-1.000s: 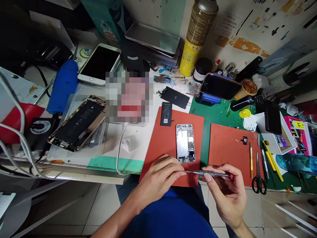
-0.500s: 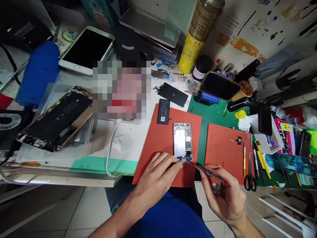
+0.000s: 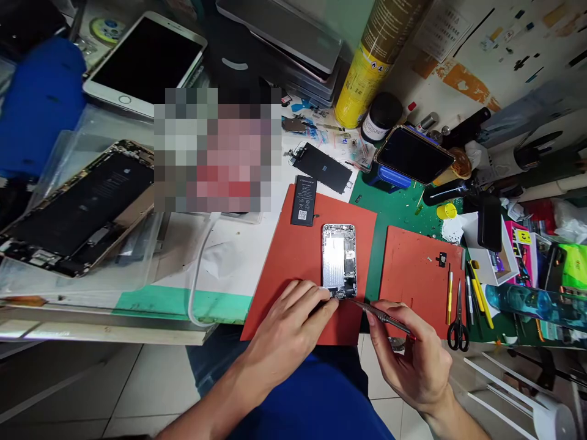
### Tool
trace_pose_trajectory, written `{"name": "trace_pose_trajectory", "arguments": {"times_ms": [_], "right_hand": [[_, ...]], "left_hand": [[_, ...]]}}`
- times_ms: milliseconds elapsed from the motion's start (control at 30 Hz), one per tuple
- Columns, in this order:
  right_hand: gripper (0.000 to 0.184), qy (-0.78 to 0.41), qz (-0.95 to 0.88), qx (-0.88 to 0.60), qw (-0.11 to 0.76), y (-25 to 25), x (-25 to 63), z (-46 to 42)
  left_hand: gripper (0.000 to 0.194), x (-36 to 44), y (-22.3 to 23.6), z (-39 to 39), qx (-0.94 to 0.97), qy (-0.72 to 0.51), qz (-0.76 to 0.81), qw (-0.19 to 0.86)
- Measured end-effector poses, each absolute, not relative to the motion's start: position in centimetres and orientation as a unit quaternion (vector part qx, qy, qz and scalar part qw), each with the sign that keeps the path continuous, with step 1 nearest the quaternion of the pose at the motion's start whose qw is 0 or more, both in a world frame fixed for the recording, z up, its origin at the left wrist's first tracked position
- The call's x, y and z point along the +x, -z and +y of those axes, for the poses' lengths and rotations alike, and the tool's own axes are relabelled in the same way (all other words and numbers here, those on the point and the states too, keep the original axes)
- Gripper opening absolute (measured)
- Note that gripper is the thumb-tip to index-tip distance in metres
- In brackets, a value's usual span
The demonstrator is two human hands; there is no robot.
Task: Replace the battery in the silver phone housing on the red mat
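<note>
An opened phone housing (image 3: 335, 260), silvery inside with dark parts down its right side, lies on an orange-red mat (image 3: 279, 256). My left hand (image 3: 293, 321) is closed at its lower left corner, the fingertips hidden against the bottom edge. In my right hand (image 3: 417, 348) is a slim grey screwdriver (image 3: 384, 316) with a red end, gripped between thumb and fingers. Its thin tip points left to the housing's lower right edge; whether it touches cannot be made out. Above the housing lie a black phone battery (image 3: 303, 201) and a dark screen part (image 3: 322, 167).
To the right, a second orange-red mat (image 3: 413, 275) bears a small black part (image 3: 442, 259). Scissors (image 3: 458, 330) and yellow tools (image 3: 481, 296) lie beside it. A phone on a blue stand (image 3: 389, 177) is behind. An opened larger phone (image 3: 82, 208) and a white cable (image 3: 196, 269) are at left.
The camera view has shifted slightly. Both hands keep nearly the same places at the housing, with the screwdriver tip still by its lower right edge.
</note>
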State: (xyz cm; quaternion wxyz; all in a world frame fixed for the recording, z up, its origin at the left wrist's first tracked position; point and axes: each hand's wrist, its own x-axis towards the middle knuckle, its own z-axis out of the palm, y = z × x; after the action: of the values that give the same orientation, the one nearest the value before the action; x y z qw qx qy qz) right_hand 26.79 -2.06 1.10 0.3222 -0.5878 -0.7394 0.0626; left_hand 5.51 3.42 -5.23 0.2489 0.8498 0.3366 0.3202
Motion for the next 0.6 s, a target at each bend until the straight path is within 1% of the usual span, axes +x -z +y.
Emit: {"name": "trace_pose_trajectory", "arguments": {"times_ms": [200,300,367,433,500,567,600], "right_hand": [[0.051,-0.075,-0.753,-0.581,0.298,-1.3,27.0,-2.0],[0.049,-0.105,-0.787,-0.551,0.257,-1.7,27.5,-1.8],[0.047,-0.09,-0.822,-0.518,0.221,-2.1,27.6,-1.4],[0.039,-0.044,-0.846,-0.491,0.202,-2.6,27.4,-0.8],[0.027,-0.007,-0.853,-0.48,0.203,-3.0,27.0,-0.1],[0.02,-0.007,-0.852,-0.476,0.218,-3.1,26.6,0.5],[0.019,-0.014,-0.853,-0.473,0.221,-3.2,26.4,0.7]], "left_hand": [[0.023,5.5,5.2,3.5,0.853,-0.312,0.335,0.251],[0.023,5.5,5.3,3.5,0.852,-0.308,0.335,0.26],[0.022,5.5,5.4,3.4,0.849,-0.313,0.335,0.262],[0.021,5.5,5.5,3.4,0.847,-0.319,0.336,0.262],[0.02,5.5,5.5,3.3,0.844,-0.319,0.338,0.267],[0.021,5.4,5.4,3.3,0.837,-0.322,0.343,0.279],[0.023,5.4,5.4,3.3,0.833,-0.326,0.345,0.286]]}}
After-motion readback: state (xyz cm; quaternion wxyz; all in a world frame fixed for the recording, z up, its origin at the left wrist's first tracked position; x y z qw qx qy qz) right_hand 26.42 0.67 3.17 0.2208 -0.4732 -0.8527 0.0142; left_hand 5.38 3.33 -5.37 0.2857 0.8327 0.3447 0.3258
